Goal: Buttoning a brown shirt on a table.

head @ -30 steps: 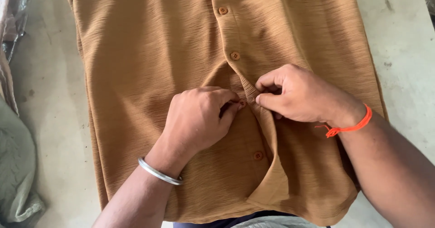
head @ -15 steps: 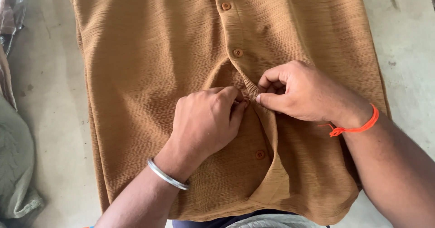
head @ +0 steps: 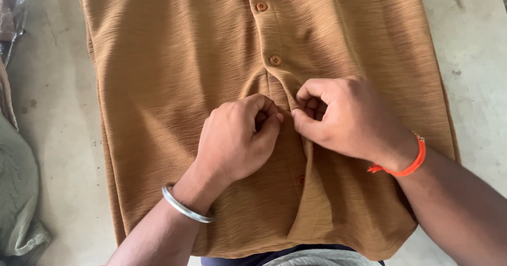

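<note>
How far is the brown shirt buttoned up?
Partly. The shirt has two upper buttons fastened; below the hands, the placket gapes open.

Both forearms are bare, with no sleeves reaching into view. The left hand (head: pixel 237 139) has a plain silver-coloured metal bangle (head: pixel 185 207) round its wrist, smooth and rounded, sitting loosely. The right hand (head: pixel 348 118) has a thin orange thread band (head: pixel 409 166) round its wrist (knotted, with short frayed ends sticking out on the inner side). No rings show on any finger.
</note>
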